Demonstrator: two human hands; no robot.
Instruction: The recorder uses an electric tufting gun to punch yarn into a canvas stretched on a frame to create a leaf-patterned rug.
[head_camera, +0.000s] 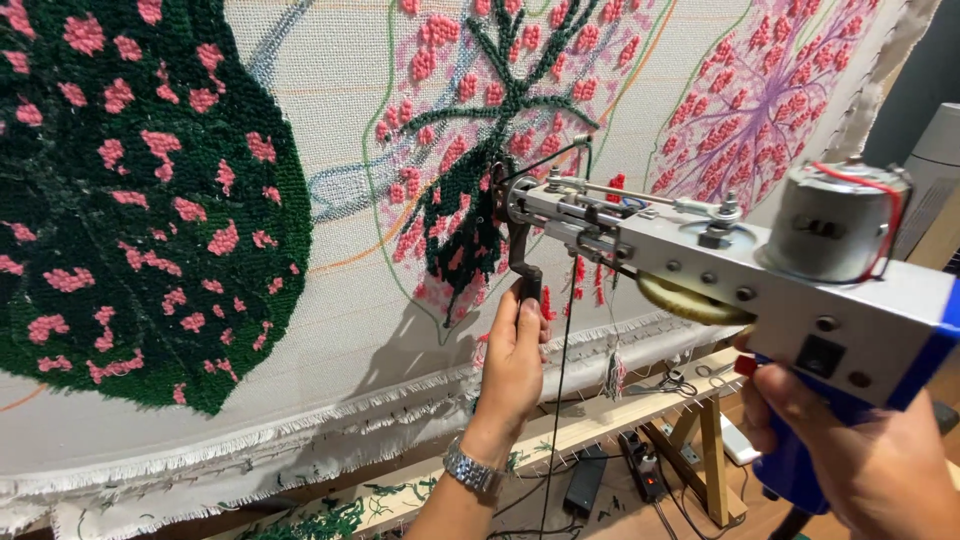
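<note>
A grey and blue tufting gun (700, 250) is pressed nose-first against a stretched white cloth (330, 130) that bears tufted leaves in dark green and pink. My left hand (512, 355), with a metal watch on its wrist, grips the gun's black front handle just below the nose. My right hand (860, 450) holds the blue rear grip at the lower right. Dark green yarn (555, 400) runs down from the gun's front. The nose touches the dark green veins of the middle leaf (480, 110).
A large dark green leaf with pink spots (140, 200) fills the left. A purple-pink leaf (760, 100) sits at the upper right. The cloth's frayed lower edge (300, 440) hangs over a wooden frame bar (620, 405). Cables and a power adapter (585, 480) lie on the floor.
</note>
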